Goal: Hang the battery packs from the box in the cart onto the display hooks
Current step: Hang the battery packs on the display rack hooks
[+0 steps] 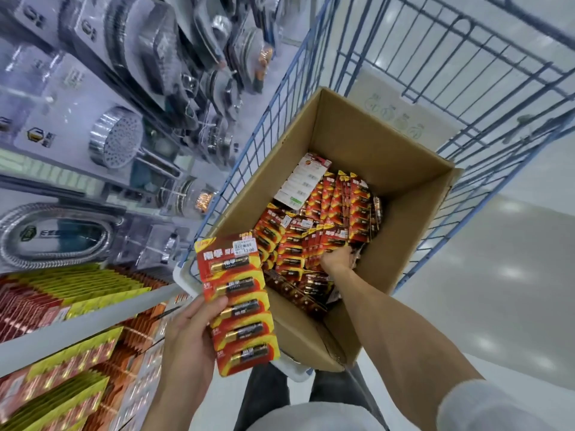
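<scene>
The left hand [186, 332] holds one battery strip [239, 303] at lower centre; the right hand [337, 259] digs into the box [357, 135], its grip hidden. Many packs [326, 219] there await hanging.

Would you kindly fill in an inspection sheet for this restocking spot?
Surface: blue wire cart carrying an open cardboard box.
Job's things: battery packs heaped in the box; rows of hung packs on the left.
Clutter: one white-backed pack on top.
Hands: left hand holds a five-battery strip; right hand reaches into the heap, fingers hidden.
Cables: nothing seen.
Surroundings: packaged shower heads, pale floor.
</scene>
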